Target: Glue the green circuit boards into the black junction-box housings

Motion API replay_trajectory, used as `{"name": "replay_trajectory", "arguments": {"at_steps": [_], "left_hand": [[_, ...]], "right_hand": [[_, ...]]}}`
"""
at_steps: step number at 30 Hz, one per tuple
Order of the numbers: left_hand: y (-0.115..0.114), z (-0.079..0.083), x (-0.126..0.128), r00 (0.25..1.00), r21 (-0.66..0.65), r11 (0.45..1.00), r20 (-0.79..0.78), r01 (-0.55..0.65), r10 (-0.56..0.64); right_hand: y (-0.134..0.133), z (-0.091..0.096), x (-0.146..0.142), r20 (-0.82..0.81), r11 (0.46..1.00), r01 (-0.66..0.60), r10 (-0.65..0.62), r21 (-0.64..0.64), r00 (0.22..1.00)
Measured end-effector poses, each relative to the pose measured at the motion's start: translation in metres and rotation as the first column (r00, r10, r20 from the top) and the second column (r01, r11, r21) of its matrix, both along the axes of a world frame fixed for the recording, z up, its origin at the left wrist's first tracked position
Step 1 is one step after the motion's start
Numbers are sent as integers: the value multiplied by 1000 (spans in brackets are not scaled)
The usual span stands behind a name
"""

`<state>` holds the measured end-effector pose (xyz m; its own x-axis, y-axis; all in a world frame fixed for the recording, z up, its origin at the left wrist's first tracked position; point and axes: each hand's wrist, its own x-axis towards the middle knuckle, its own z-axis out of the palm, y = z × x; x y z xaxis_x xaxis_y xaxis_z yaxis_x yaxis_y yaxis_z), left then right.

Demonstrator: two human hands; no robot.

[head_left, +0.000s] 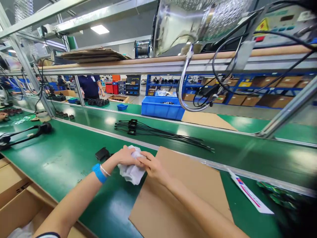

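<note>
Both my hands meet over the green bench at a crumpled white cloth (132, 172). My left hand (125, 157), with a blue wristband and thin bracelet, is wrapped over the top of the cloth. My right hand (153, 167) pinches the same cloth from the right side, fingers closed on it. The cloth hangs just off the left edge of a brown cardboard sheet (188, 195) that lies flat on the bench. A small black adapter block (102, 153) rests on the bench just left of my left hand.
A green conveyor belt (223, 145) behind the bench carries a bundle of black cables with adapters (148, 129). A blue bin (160, 107), a flexible lamp arm (184, 82) and overhead shelf lie beyond. Cardboard boxes (17, 195) sit lower left. A person in dark blue (90, 86) stands far back.
</note>
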<state>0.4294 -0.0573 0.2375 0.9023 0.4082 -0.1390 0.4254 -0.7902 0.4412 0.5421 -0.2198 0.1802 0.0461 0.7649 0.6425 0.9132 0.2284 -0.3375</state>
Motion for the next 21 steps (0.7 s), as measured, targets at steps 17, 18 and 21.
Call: {"name": "replay_trajectory", "arguments": {"at_steps": [17, 18, 21], "left_hand": [[7, -53, -50, 914, 153, 987, 394, 40, -98], [8, -56, -50, 916, 143, 989, 389, 39, -92], [8, -64, -51, 928, 108, 994, 369, 8, -47]], "right_hand": [[60, 139, 24, -558, 964, 106, 49, 242, 828], [62, 147, 28, -576, 946, 154, 40, 284, 816], [64, 171, 38, -619, 835, 343, -4, 431, 786]]}}
